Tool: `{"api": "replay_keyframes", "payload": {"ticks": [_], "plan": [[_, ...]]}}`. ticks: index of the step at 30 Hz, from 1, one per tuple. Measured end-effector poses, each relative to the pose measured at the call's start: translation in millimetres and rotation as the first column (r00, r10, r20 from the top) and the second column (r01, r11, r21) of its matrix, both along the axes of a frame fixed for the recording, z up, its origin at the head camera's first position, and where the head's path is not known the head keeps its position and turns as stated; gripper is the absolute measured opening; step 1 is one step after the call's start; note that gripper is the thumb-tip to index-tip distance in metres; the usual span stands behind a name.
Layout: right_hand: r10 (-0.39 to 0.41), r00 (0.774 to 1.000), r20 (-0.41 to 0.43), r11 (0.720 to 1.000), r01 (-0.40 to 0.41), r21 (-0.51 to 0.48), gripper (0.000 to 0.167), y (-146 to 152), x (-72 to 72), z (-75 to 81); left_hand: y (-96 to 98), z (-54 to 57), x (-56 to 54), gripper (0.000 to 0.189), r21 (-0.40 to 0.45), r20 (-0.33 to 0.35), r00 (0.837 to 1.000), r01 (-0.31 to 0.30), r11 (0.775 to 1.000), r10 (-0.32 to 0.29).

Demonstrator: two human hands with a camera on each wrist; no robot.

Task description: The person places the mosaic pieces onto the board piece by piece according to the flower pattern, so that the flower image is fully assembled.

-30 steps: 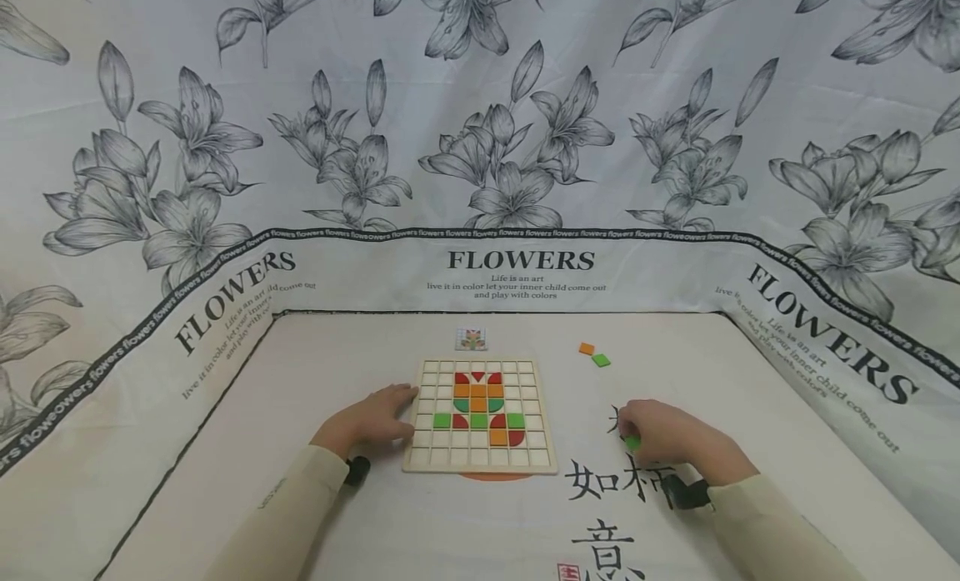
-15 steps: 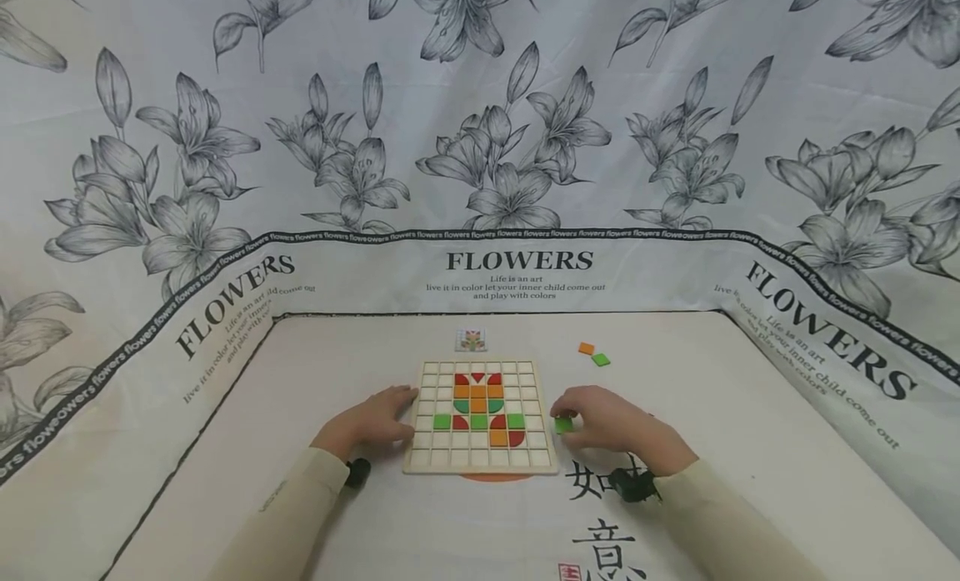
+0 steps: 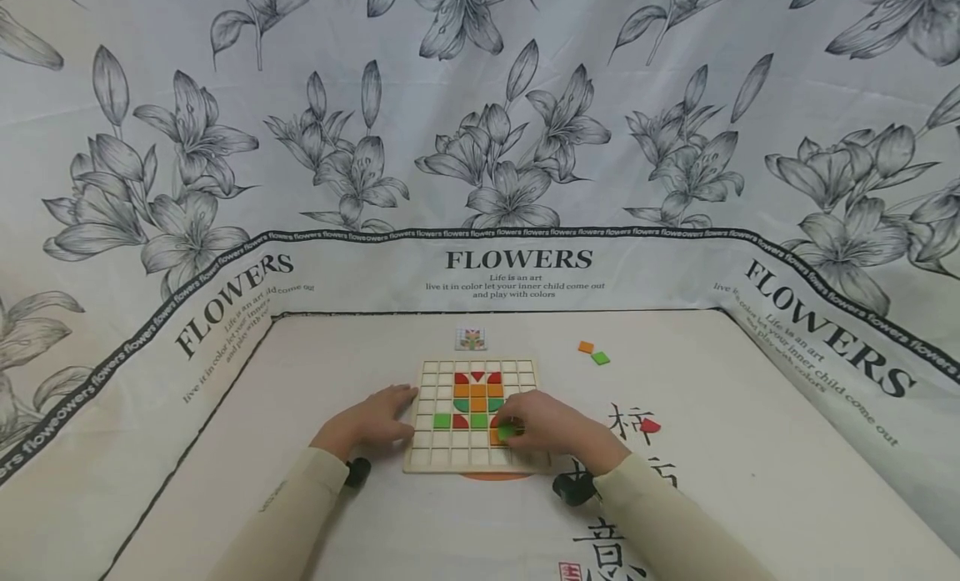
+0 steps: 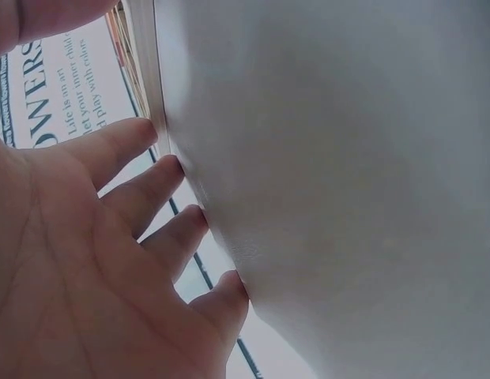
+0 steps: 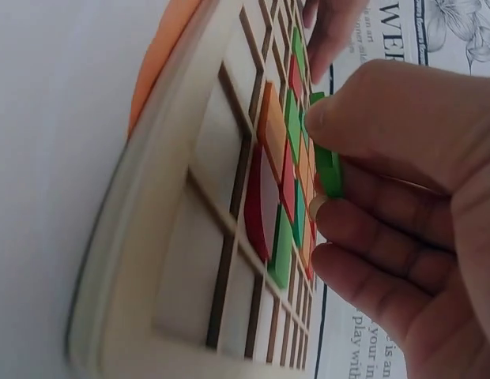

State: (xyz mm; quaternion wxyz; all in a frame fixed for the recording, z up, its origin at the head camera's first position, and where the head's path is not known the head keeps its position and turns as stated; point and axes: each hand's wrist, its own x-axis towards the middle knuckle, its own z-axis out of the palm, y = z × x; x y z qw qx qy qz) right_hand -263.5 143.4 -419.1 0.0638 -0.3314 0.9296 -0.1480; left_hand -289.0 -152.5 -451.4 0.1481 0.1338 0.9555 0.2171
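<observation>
My right hand (image 3: 561,429) is over the right part of the wooden grid board (image 3: 450,457), pinching a green square tile (image 5: 331,170) between thumb and fingers. In the right wrist view that tile is raised above the board's cells. Red, orange, green and teal tiles form a pattern in the grid, partly covered by the right hand in the head view. At the board's left side rests my left hand (image 3: 369,420). Its extended fingers (image 4: 172,170) touch the board's edge in the left wrist view.
Beyond the board lies a small pattern card (image 3: 471,339). An orange tile (image 3: 586,347) and a loose green tile (image 3: 601,358) lie at the back right. Nearer is a red piece (image 3: 650,426) on the white cloth with black characters. Flower-printed fabric (image 3: 517,181) surrounds the table.
My right hand has moved left from the table to above the board, carrying the green tile. The red piece it had covered now shows. My left hand has stayed put.
</observation>
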Motion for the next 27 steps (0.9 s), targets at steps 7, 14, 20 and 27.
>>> {"api": "replay_keyframes", "payload": {"ticks": [7,14,20,27], "plan": [[0.006,0.999,-0.034,1.000,-0.005,0.023,0.016,-19,-3.0,-2.4,-0.2,1.6,1.2,0.080,0.005,-0.002,1.000,0.003,1.000,-0.003],[0.005,1.000,-0.030,0.998,-0.003,0.055,0.007,-30,-4.0,-7.1,0.1,1.6,1.2,0.079,0.006,0.002,1.000,-0.003,1.000,0.003],[0.002,0.998,-0.060,0.997,0.003,0.079,0.008,-35,0.3,-7.7,-0.4,4.3,2.7,0.080,0.012,-0.005,1.000,0.002,1.000,-0.002],[0.072,0.985,-0.154,0.992,-0.055,0.112,0.010,-37,3.8,-11.0,-0.2,2.5,2.9,0.080,0.006,0.004,1.000,-0.006,1.000,0.006]]}}
